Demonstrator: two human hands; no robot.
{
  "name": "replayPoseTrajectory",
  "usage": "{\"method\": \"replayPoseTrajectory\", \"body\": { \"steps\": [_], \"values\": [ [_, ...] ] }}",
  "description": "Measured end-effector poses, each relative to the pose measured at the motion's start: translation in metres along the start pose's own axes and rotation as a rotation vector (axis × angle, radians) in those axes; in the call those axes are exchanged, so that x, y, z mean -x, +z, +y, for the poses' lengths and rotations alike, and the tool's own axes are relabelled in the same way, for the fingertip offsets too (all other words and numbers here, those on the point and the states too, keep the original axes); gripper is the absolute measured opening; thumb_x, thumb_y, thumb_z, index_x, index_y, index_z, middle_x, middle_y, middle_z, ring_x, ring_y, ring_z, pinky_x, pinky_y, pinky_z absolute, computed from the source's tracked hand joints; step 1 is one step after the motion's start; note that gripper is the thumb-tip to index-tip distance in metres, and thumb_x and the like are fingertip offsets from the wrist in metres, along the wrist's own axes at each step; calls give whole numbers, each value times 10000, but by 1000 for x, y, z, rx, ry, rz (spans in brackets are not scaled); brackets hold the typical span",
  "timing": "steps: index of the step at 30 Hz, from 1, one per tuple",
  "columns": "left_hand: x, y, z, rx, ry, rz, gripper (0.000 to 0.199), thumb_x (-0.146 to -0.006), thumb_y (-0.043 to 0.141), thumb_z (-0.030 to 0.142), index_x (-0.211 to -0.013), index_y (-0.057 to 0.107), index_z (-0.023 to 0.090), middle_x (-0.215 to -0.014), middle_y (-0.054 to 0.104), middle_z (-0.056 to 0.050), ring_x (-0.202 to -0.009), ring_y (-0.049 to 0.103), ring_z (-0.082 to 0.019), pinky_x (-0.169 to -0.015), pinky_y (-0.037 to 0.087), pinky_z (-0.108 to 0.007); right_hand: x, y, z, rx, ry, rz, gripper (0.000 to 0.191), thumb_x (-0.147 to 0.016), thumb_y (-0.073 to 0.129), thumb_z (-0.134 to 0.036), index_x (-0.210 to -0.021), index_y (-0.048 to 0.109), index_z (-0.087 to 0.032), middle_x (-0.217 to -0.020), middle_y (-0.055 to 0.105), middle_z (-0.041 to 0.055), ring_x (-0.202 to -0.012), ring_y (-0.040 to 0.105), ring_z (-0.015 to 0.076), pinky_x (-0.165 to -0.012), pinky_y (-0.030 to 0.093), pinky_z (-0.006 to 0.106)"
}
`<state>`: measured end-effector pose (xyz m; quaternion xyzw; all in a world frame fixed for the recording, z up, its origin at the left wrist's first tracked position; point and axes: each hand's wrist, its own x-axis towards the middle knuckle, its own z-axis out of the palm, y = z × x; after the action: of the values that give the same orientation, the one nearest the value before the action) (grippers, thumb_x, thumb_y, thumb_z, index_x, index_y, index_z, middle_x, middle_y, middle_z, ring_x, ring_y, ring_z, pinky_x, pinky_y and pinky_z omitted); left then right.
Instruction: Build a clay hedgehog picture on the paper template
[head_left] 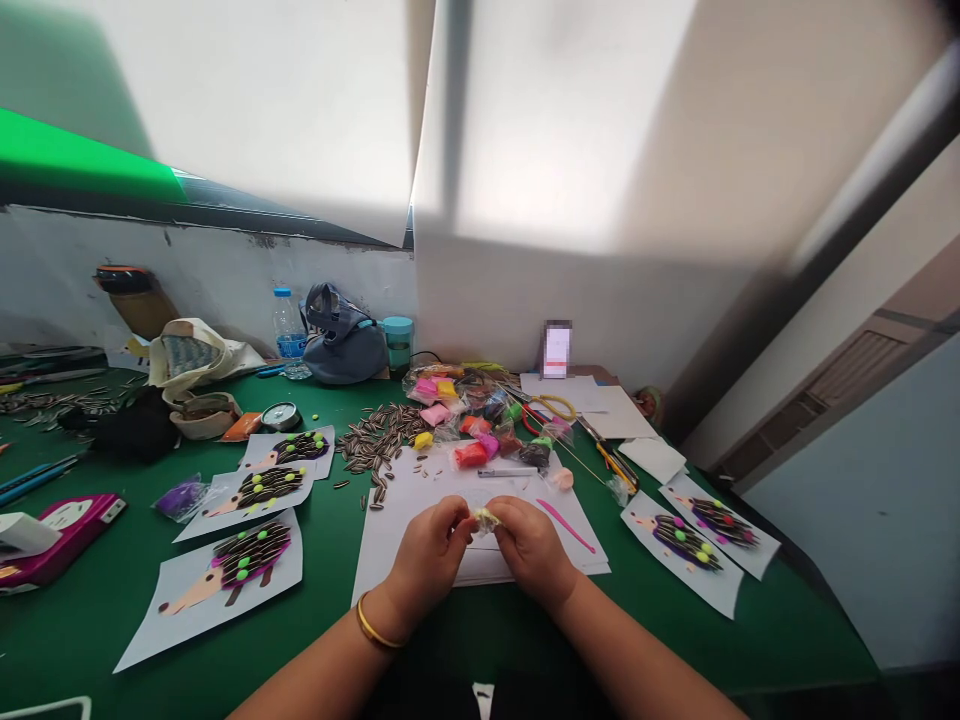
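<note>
Over the white paper sheets (390, 530), my left hand (429, 548) and my right hand (534, 545) meet with fingers pinched. Between them is a small crinkled plastic packet (485, 519) with pale yellow in it; the fingers cover part of it. A pink modelling tool (566, 526) lies just right of my right hand. Beyond the hands are a pen (508, 472), a red clay packet (470, 456) and a peach lump of clay (562, 479). Striped sunflower seeds (382, 437) are heaped at the paper's upper left.
Hedgehog pictures made with seeds lie on the left (225, 570) and right (682, 550). Farther back are scissors (556, 405), a utility knife (619, 467), a phone (556, 350), a blue bag (345, 340) and a water bottle (289, 335). A magenta box (71, 545) sits far left.
</note>
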<state>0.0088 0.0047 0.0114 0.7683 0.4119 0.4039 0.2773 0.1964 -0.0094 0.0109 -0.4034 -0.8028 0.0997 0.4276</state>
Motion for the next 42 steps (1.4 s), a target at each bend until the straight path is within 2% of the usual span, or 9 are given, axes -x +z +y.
{"method": "replayPoseTrajectory", "body": {
  "steps": [5,10,14,23,31,33,35,39,42],
  "values": [
    [-3,-3,3,-57,69,-34,194,-954,452,262,-960,643,230,-840,698,-38,-764,638,-184,-723,484,-296,0,0,2,6,23,1,200,-952,410,-195,-969,608,-221,-893,670,57,-818,619,200,-732,516,318],
    [-5,-5,-2,-153,32,9,144,-909,581,317,-969,684,237,-869,729,-45,-793,655,-211,-724,484,-312,0,6,9,9,-3,32,165,-945,485,-216,-1078,582,-210,-990,664,87,-904,617,225,-801,529,366],
    [-5,-4,-1,-191,61,8,153,-879,641,327,-987,709,243,-926,742,-55,-856,667,-233,-794,488,-342,1,8,8,39,-58,44,164,-927,488,-165,-1041,595,-212,-995,660,90,-910,613,225,-801,522,363],
    [-4,-2,7,-337,101,-96,123,-924,543,258,-920,659,219,-872,699,-60,-819,639,-227,-723,471,-328,4,11,5,96,-30,-2,144,-904,458,-129,-922,575,-211,-870,644,59,-795,577,212,-717,468,329],
    [-5,-3,1,-492,241,53,96,-850,527,158,-843,615,196,-885,667,-90,-828,602,-248,-729,468,-357,4,8,10,195,72,-21,202,-792,514,-101,-957,562,-208,-918,622,54,-835,553,224,-751,432,338],
    [-5,-4,1,-447,224,69,107,-860,510,160,-838,609,194,-863,659,-80,-815,595,-241,-723,469,-356,4,4,12,206,126,7,211,-785,511,-102,-963,564,-201,-919,616,59,-842,554,228,-756,432,341],
    [-6,-3,0,-346,149,56,121,-897,500,209,-861,615,199,-835,657,-59,-787,599,-224,-708,473,-345,4,0,14,201,164,24,204,-801,497,-109,-971,567,-198,-930,611,66,-853,558,230,-760,437,341],
    [-9,-1,-5,62,-88,21,209,-917,512,292,-1078,624,221,-851,683,-22,-744,646,-181,-704,516,-317,3,-4,20,132,180,37,208,-826,481,-118,-992,572,-202,-961,605,67,-896,569,224,-791,454,332],
    [-13,0,-7,295,-136,-9,312,-894,512,280,-1180,621,220,-928,697,-39,-815,676,-183,-766,542,-331,3,-2,21,83,174,48,224,-819,480,-109,-999,572,-204,-964,604,63,-905,571,217,-798,461,324]
  ]
}}
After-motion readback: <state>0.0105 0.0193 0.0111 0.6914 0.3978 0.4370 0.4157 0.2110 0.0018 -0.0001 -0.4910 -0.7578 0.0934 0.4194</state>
